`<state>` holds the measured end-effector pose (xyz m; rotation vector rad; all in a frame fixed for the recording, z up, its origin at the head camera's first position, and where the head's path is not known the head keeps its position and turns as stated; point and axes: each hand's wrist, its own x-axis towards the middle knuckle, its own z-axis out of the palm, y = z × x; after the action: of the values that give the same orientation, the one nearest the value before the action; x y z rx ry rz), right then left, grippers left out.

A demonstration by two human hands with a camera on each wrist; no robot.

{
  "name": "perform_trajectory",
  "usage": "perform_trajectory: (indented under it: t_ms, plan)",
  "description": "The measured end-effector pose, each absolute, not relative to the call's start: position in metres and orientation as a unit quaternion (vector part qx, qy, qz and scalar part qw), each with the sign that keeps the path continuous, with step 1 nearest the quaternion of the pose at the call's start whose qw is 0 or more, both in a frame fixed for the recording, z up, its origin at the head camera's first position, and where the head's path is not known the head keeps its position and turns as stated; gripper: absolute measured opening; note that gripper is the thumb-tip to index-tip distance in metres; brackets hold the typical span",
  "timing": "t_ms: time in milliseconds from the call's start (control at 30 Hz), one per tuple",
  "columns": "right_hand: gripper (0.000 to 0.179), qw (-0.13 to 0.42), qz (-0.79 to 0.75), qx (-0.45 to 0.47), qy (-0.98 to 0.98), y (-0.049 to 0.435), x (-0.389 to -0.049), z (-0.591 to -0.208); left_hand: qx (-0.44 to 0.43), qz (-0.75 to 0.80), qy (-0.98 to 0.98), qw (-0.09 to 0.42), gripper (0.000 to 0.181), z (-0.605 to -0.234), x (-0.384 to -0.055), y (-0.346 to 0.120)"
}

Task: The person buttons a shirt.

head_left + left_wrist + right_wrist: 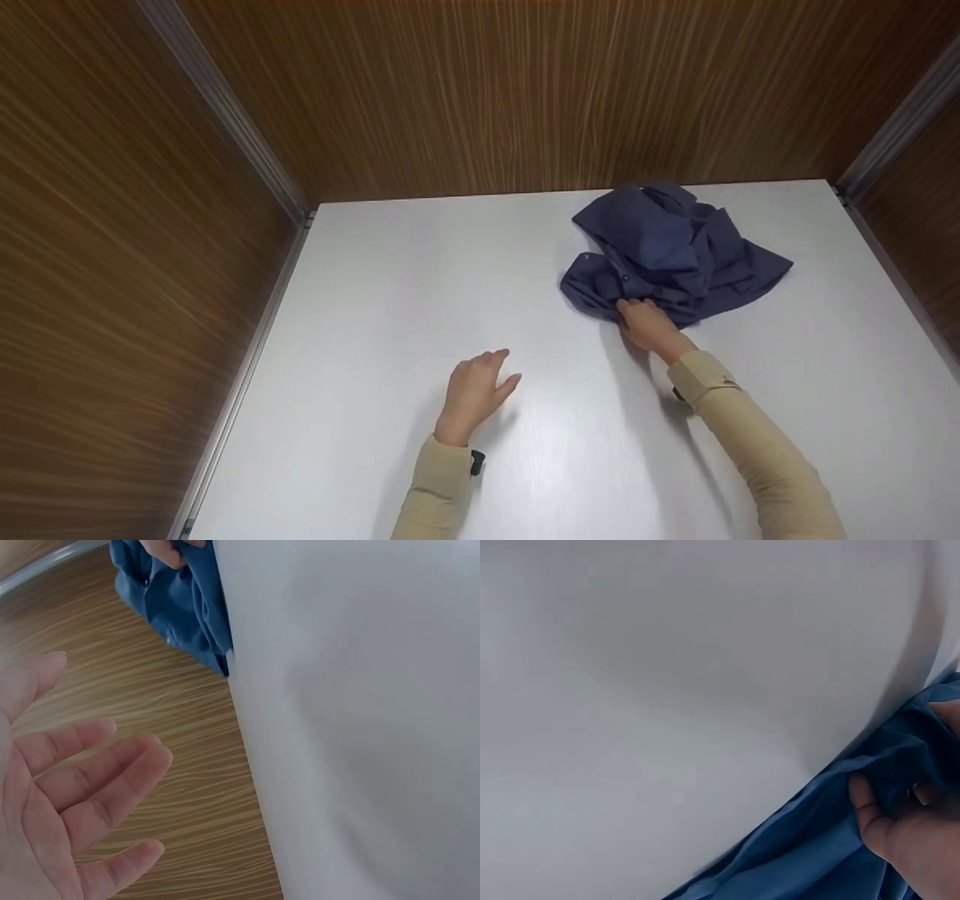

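A crumpled navy blue shirt [660,247] with small dark buttons lies in a heap at the back right of the white table. My right hand [646,324] grips its near edge, fingers curled into the cloth. In the right wrist view, the thumb and fingers of that hand [911,836] pinch folds of the shirt [802,847]. My left hand [474,390] hovers over the table to the left, holding nothing. Its spread, slightly bent fingers [112,799] show in the left wrist view, apart from the shirt [180,607].
The white table [390,300] stands against a brown wood-grain panel [510,97] at the back. Similar panels rise at the left [135,262] and right, with metal rails [232,112] at the corners. Beige sleeves [750,442] cover both forearms.
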<state>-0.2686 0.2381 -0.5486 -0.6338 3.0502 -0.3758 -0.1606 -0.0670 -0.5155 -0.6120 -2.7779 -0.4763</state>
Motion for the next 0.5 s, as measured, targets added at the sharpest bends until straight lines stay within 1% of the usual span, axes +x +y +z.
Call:
perform_trajectory:
  t_ms: [167, 267, 500]
  plan:
    - [0.01, -0.011, -0.109, -0.248, 0.963, 0.215, -0.252, -0.551, -0.227, -0.167, -0.95, 0.135, 0.037, -0.511, -0.164, -0.062]
    - [0.009, -0.01, -0.098, -0.264, 0.959, 0.2, -0.241, -0.551, -0.238, -0.163, -0.947, 0.142, 0.036, -0.509, -0.168, -0.06]
    - [0.015, 0.001, -0.082, -0.307, 0.948, 0.166, -0.213, -0.549, -0.257, -0.144, -0.946, 0.131, 0.036, -0.507, -0.176, -0.048]
